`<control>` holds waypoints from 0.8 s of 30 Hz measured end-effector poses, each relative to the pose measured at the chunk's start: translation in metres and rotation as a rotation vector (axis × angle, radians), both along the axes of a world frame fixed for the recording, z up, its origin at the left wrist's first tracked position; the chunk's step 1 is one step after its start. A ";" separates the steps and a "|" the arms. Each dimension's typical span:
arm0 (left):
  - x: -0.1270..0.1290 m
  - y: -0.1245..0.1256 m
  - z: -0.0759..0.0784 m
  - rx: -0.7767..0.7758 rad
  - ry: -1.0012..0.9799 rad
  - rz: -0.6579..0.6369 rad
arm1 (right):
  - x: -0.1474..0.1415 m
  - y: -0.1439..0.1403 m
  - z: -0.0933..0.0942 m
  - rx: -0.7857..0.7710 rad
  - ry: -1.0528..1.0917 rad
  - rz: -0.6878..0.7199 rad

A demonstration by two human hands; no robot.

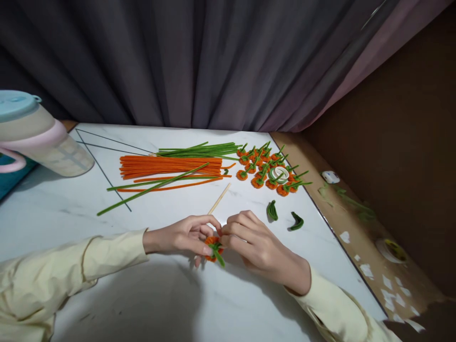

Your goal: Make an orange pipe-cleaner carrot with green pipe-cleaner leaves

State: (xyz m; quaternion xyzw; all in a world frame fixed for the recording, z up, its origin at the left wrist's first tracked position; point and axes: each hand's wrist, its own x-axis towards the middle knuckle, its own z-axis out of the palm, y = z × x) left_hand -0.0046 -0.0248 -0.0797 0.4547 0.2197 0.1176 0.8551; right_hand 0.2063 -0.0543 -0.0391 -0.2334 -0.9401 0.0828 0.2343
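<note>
Near the middle of the table, my left hand (190, 235) pinches a small orange pipe-cleaner pumpkin (209, 243) with green leaf pieces on top. My right hand (254, 240) is closed at the pumpkin's right side, its fingertips pressed together against the green part. Exactly what those fingertips grip is partly hidden. Behind my left hand lies a thin wooden stick (220, 198). Two curled dark green pieces, a left one (272, 210) and a right one (296, 221), rest beyond my right hand.
Orange pipe cleaners (171, 166) and green ones (199, 150) lie bundled at the back. Several finished pumpkins (260, 180) cluster at right around a white tape roll (279, 175). A large tumbler (53, 137) stands at left. Paper scraps (366, 270) litter the brown surface at right.
</note>
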 end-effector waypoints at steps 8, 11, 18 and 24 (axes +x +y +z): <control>-0.001 -0.001 -0.001 0.073 -0.007 0.052 | -0.002 -0.013 -0.005 0.135 -0.023 -0.108; -0.001 -0.002 -0.001 0.097 0.004 0.078 | -0.002 -0.020 -0.008 0.115 0.020 -0.174; 0.001 -0.003 0.000 0.108 -0.010 0.097 | -0.004 -0.027 -0.012 0.049 0.094 -0.257; -0.001 -0.005 0.000 0.109 -0.017 0.088 | -0.005 -0.026 -0.012 0.082 0.089 -0.256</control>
